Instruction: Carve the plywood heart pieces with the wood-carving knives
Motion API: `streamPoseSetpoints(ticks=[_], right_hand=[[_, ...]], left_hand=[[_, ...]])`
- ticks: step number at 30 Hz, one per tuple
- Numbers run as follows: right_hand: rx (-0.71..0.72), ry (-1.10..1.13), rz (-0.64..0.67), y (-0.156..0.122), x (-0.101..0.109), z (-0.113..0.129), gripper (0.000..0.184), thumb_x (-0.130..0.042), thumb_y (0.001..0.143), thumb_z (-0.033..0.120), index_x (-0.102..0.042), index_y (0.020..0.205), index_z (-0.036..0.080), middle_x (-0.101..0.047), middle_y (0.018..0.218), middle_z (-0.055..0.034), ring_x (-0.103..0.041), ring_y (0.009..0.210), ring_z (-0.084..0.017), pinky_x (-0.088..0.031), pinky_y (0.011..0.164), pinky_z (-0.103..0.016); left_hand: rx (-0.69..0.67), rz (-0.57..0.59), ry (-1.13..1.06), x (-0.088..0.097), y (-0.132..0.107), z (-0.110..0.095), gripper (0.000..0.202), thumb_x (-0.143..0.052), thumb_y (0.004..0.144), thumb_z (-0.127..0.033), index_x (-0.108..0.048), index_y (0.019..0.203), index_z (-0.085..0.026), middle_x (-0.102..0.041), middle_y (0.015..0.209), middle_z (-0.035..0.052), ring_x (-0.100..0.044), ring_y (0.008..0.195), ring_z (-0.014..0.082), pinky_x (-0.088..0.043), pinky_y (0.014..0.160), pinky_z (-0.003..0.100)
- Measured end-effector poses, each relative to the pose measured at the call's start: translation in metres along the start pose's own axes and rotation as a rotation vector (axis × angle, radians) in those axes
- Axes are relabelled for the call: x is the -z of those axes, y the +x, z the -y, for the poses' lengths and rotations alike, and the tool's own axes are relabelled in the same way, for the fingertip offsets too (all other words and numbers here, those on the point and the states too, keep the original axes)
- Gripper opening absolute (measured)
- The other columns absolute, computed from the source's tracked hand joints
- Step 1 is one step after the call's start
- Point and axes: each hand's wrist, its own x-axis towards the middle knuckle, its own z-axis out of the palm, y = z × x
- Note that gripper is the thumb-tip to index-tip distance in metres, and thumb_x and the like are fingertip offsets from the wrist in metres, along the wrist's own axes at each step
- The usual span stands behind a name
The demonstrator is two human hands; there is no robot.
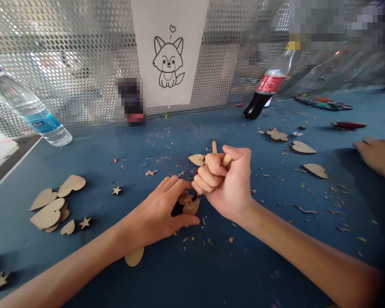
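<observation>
My left hand (158, 209) pins a small wooden heart-like piece (192, 207) against the blue table, thumb on the near side and fingers on the far side. A squarish cut mark shows on the face of that piece. Wrapped in a fist, my right hand (226, 182) grips a carving tool; its pale wooden handle (226, 160) sticks out by the thumb. The tool's dark tip (195, 198) touches the wood. Just beyond my right fist lie another wooden heart (197, 160) and the end of a pale stick (214, 146).
Wooden hearts (49, 214) and small stars (117, 191) lie at left, more hearts (303, 147) at right. Shavings litter the table (93, 158). A water bottle (46, 122) and cola bottle (269, 85) stand behind. Another person's hand (377, 154) rests at the right edge.
</observation>
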Motion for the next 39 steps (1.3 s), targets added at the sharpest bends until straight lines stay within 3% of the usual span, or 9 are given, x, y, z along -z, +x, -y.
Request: streamPoseSetpoints(ticks=[15,19,23,26,29,32,34,36,39], right_hand=[[0.023,0.178,-0.269,-0.004,0.009,-0.004,0.042,-0.037,0.080,0.044,-0.016,0.051,0.023,-0.005,0.045,0.0085,-0.005,0.040,-0.010,-0.019,0.036,-0.025],[0.050,0.151,-0.272,-0.008,0.009,-0.004,0.042,-0.036,0.080,0.043,-0.019,0.048,0.022,-0.008,0.045,0.0083,-0.009,0.038,-0.009,-0.023,0.037,-0.025],[0.100,-0.034,-0.212,-0.007,0.011,-0.004,0.041,-0.036,0.084,0.043,-0.035,0.048,0.022,-0.027,0.042,0.0058,-0.032,0.038,-0.010,-0.038,0.046,-0.027],[0.244,-0.395,-0.187,-0.006,0.017,0.004,0.031,-0.041,0.090,0.037,-0.052,0.065,0.022,-0.052,0.057,0.0017,-0.053,0.053,-0.014,-0.046,0.058,-0.029],[0.348,-0.939,-0.082,-0.008,0.026,0.024,0.025,-0.048,0.097,0.035,-0.062,0.082,0.021,-0.058,0.069,0.0014,-0.053,0.058,-0.012,-0.042,0.056,-0.025],[0.128,-1.317,0.120,-0.008,0.033,0.054,0.031,-0.049,0.099,0.042,-0.069,0.092,0.020,-0.052,0.059,0.0042,-0.041,0.048,-0.009,-0.028,0.045,-0.024],[-0.045,-1.515,0.272,-0.004,0.032,0.075,0.036,-0.056,0.095,0.048,-0.071,0.078,0.021,-0.045,0.051,0.0055,-0.033,0.044,-0.008,-0.020,0.043,-0.026],[-0.178,-1.681,0.488,0.002,0.025,0.090,0.031,-0.060,0.093,0.047,-0.075,0.079,0.023,-0.046,0.050,0.0053,-0.036,0.043,-0.009,-0.022,0.044,-0.026],[-0.184,-1.854,0.700,0.010,0.008,0.095,0.022,-0.067,0.089,0.043,-0.071,0.077,0.025,-0.048,0.048,0.0054,-0.039,0.042,-0.010,-0.022,0.043,-0.025]], left_hand=[[-0.026,0.023,-0.013,0.000,0.003,-0.001,0.033,-0.072,0.089,-0.029,-0.059,0.119,-0.022,-0.046,0.093,0.0008,-0.047,0.086,0.0192,-0.045,0.083,0.036],[-0.029,0.039,-0.020,0.002,0.001,0.000,0.033,-0.071,0.090,-0.029,-0.060,0.120,-0.024,-0.046,0.092,0.0005,-0.047,0.086,0.0188,-0.045,0.083,0.036],[-0.011,0.028,-0.032,0.003,-0.001,0.001,0.034,-0.071,0.090,-0.029,-0.060,0.121,-0.025,-0.048,0.094,0.0008,-0.049,0.087,0.0190,-0.047,0.083,0.036],[-0.005,0.004,-0.047,0.003,-0.001,0.001,0.033,-0.073,0.088,-0.028,-0.061,0.119,-0.024,-0.050,0.094,0.0007,-0.052,0.087,0.0187,-0.048,0.081,0.034],[-0.008,-0.014,-0.056,0.002,-0.002,0.001,0.030,-0.074,0.087,-0.028,-0.062,0.115,-0.023,-0.052,0.092,0.0001,-0.053,0.086,0.0179,-0.049,0.079,0.033],[-0.010,-0.011,-0.042,0.002,-0.003,0.000,0.031,-0.074,0.088,-0.029,-0.062,0.116,-0.024,-0.053,0.094,0.0007,-0.054,0.087,0.0181,-0.050,0.081,0.034],[-0.009,-0.012,-0.045,0.002,-0.004,0.000,0.039,-0.074,0.087,-0.028,-0.059,0.123,-0.026,-0.054,0.097,0.0011,-0.056,0.091,0.0191,-0.052,0.085,0.037],[0.010,-0.031,-0.076,0.001,-0.005,0.001,0.055,-0.077,0.085,-0.026,-0.050,0.133,-0.029,-0.057,0.102,0.0015,-0.059,0.098,0.0204,-0.052,0.090,0.039],[0.054,-0.072,-0.124,-0.003,-0.006,0.004,0.076,-0.081,0.080,-0.026,-0.036,0.141,-0.029,-0.059,0.109,0.0026,-0.062,0.104,0.0220,-0.053,0.094,0.042]])
